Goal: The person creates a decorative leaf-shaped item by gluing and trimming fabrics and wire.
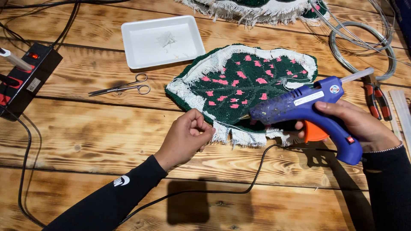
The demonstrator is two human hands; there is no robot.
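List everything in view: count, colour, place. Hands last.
glue gun: one, blue with orange trigger, right hand, over leaf rug
leaf rug: one, green, pink spots, white fringe, centre
second rug: one, partly seen, top edge
tray: one, white, upper centre
scissors: one, silver, left of leaf rug
power strip: one, black, left
wire coil: one, grey, upper right
pliers: one, red-handled, right
table: wooden
left hand: pinching rug fringe
right hand: gripping glue gun

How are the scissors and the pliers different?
The scissors are all bare silver metal, while the pliers have red and black handles. The scissors lie left of the leaf rug, far from either hand; the pliers lie right of it, just past the right hand holding the glue gun. Both rest flat on the wooden table, untouched.
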